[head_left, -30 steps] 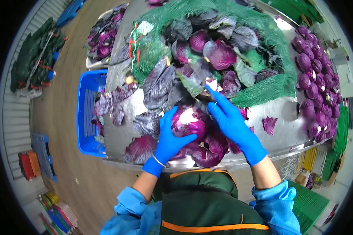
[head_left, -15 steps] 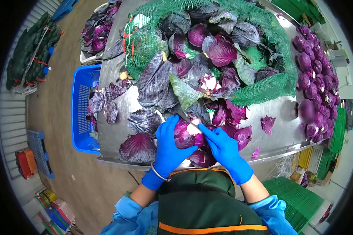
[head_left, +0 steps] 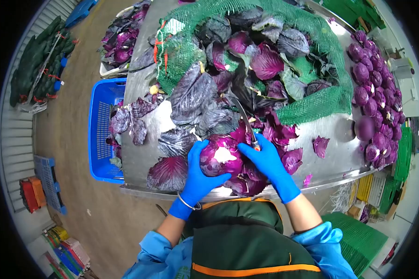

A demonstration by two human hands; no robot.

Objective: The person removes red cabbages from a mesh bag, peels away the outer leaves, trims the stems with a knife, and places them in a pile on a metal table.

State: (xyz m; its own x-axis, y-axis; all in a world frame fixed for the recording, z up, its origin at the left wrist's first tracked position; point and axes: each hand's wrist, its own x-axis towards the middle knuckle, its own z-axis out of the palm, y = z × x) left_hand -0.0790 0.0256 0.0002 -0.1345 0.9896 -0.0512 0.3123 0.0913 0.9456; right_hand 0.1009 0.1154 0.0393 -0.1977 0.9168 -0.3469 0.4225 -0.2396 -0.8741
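A red cabbage [head_left: 211, 163] with a pale cut patch on top sits near the front edge of the metal table. My left hand [head_left: 198, 174], in a blue glove, is wrapped round its left side. In my right hand [head_left: 264, 159], also gloved, is a knife [head_left: 245, 117] whose curved blade points up and away from me. The thumb of that hand rests at the cabbage's right side. Loose purple leaves [head_left: 167, 174] lie around both hands. Behind them, a green mesh sack [head_left: 307, 110] lies open with dark outer leaves and cabbage pieces in it.
Trimmed cabbages [head_left: 370, 108] are piled at the table's right end. A blue basket [head_left: 95, 135] and a white container [head_left: 108, 72], both with leaves, stand to the left. The metal table's front edge [head_left: 323, 186] runs before me. Green crates [head_left: 354, 239] are at the lower right.
The knife blade has come away from the cabbage's pale patch and now points up and away. The cabbage has turned, and a large dark green leaf no longer lies behind it.
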